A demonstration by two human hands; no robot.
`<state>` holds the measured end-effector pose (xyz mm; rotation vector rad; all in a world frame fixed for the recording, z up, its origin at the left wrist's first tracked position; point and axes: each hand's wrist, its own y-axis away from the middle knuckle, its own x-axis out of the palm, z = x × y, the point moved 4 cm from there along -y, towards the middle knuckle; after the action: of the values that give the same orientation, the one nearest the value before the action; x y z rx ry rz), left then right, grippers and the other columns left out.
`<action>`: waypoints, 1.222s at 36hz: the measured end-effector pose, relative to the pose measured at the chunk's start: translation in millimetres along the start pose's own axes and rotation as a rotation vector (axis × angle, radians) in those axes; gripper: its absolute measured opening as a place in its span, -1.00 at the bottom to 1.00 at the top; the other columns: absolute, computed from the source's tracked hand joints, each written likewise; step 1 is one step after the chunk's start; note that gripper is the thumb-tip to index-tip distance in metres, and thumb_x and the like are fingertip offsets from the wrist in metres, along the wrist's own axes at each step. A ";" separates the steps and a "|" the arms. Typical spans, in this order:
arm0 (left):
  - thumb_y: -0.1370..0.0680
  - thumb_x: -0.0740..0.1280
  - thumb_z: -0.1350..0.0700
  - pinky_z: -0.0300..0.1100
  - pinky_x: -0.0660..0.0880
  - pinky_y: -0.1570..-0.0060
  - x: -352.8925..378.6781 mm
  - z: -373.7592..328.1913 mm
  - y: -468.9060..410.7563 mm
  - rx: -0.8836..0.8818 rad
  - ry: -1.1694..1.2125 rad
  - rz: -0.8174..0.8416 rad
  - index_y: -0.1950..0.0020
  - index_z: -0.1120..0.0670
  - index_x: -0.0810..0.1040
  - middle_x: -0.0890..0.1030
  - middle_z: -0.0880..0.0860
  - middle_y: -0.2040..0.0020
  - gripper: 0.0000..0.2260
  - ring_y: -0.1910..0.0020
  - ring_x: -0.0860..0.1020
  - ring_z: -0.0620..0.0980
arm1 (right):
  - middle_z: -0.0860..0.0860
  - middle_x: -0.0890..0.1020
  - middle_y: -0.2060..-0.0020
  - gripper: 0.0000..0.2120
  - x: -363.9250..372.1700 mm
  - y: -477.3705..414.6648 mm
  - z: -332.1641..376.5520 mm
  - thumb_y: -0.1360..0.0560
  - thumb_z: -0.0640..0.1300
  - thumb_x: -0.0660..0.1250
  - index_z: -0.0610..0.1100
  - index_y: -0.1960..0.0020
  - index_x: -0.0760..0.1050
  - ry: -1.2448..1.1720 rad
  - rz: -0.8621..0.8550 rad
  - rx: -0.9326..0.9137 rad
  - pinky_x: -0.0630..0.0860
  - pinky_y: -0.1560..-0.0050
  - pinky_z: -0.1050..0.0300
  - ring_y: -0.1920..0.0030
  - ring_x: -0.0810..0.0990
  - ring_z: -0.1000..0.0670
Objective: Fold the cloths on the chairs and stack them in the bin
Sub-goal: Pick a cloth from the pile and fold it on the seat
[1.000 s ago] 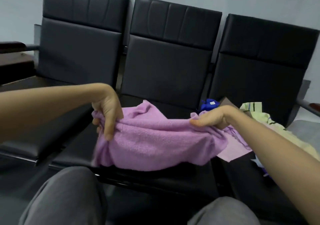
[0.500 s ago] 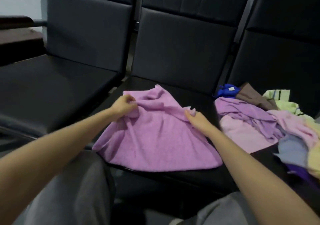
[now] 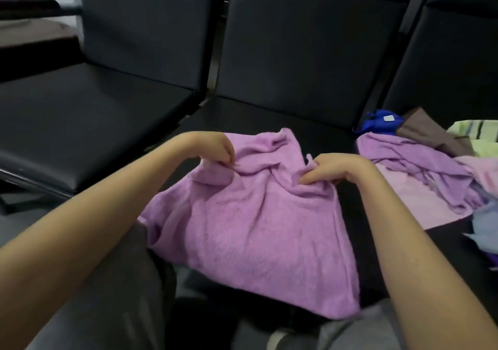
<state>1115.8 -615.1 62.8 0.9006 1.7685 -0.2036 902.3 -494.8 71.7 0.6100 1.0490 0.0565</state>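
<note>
Head view: left grip (image 3: 215, 147) and right grip (image 3: 334, 167) both pinch one purple cloth (image 3: 250, 231).

There are three black chairs: the left chair (image 3: 80, 112), the middle chair (image 3: 296, 53) and the right chair (image 3: 444, 66). There are two hands: the left hand (image 3: 215, 147) and the right hand (image 3: 331, 169). One purple cloth (image 3: 256, 228) lies alone. The pile (image 3: 420, 166) beside it shows at least six more cloths.

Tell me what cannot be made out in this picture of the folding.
- Bin: nowhere in the head view, outside the frame.
- Pile of cloths: cut off by the right edge, so no count.
- Fingertips of left hand and right hand: partly tucked into folds of the purple cloth.
</note>
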 end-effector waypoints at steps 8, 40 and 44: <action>-0.46 0.28 0.32 -0.25 0.41 0.08 -27.0 11.2 -29.7 -0.018 0.576 -0.670 -0.37 0.12 0.37 0.49 0.03 -0.02 -0.53 -0.01 0.49 0.00 | -0.04 0.60 0.12 -0.76 -14.2 -28.6 -11.7 -0.44 -0.24 0.42 -0.27 -0.08 0.56 -0.661 -0.429 -0.180 0.47 0.20 0.26 0.14 0.57 0.03; -0.62 0.00 -0.05 -0.02 0.16 -0.30 21.3 40.8 -49.0 -0.149 -0.071 -0.391 -0.27 0.03 0.40 0.50 0.04 -0.29 -0.68 -0.28 0.43 0.02 | 0.04 0.14 -0.53 -0.55 19.8 -50.6 -25.5 -0.65 0.11 -0.14 0.09 -0.50 0.19 0.086 -0.384 -0.085 0.09 -0.45 -0.04 -0.51 0.12 -0.02; -0.63 -0.02 -0.10 0.21 0.13 -0.32 22.4 36.3 -45.0 -0.206 -0.075 -0.396 -0.27 -0.01 0.39 0.51 0.08 -0.24 -0.66 -0.25 0.43 0.11 | -0.12 0.37 -0.41 -0.48 10.7 -50.0 -28.4 -0.64 0.16 -0.11 -0.08 -0.44 0.34 0.024 -0.422 -0.014 0.20 -0.40 -0.09 -0.39 0.33 -0.15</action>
<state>1110.4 -655.5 16.1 0.3854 1.8449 -0.3004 872.4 -520.4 28.4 0.3664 1.1809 -0.2980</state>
